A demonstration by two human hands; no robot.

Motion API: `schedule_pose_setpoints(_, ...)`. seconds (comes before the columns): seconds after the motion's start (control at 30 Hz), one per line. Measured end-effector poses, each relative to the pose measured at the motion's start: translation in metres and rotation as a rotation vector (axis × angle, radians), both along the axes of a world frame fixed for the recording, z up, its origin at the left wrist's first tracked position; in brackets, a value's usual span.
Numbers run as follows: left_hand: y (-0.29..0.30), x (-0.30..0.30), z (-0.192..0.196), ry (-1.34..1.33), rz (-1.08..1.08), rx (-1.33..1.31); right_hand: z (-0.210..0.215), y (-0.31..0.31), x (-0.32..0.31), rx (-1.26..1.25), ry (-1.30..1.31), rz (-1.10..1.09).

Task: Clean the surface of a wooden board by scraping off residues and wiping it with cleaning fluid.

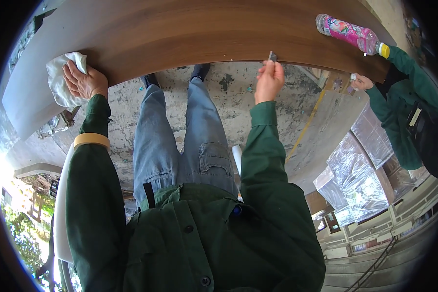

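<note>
A long brown wood-grain panel (180,29) spans the top of the view. Near its left end, my left hand (86,80) lies with its fingers stretched out flat on a crumpled white cloth (58,80). My right hand (269,82) is closed in a pinch at the panel's near edge, right of the middle. From its fingertips sticks up a small flat grey metal blade (272,56), touching or just over the edge; which of these I cannot tell. The lower part of the blade is hidden by my fingers.
A clear bottle (348,31) with a pink label and yellow cap lies on the panel's right end. Beside it stands a co-worker in a green sleeve (392,112), one hand (361,82) holding something small and white. Plastic-wrapped stacks (360,170) stand at the right.
</note>
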State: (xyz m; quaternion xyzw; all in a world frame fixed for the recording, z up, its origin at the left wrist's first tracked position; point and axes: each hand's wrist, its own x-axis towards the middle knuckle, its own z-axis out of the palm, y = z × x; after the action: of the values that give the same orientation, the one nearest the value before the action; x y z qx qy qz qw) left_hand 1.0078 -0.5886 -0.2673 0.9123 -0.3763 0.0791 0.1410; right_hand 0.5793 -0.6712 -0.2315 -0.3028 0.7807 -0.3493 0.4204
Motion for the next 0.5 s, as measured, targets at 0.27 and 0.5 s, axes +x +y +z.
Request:
schedule_pose_setpoints(0.27, 0.003, 0.003, -0.002, 0.004, -0.010, -0.008, -0.010, 0.039, 0.060, -0.010, 0.043, 0.259)
schedule_pose_setpoints(0.5, -0.002, 0.001, -0.001, 0.019, 0.012, -0.005, 0.000, -0.003, -0.007, 0.000, 0.006, 0.018)
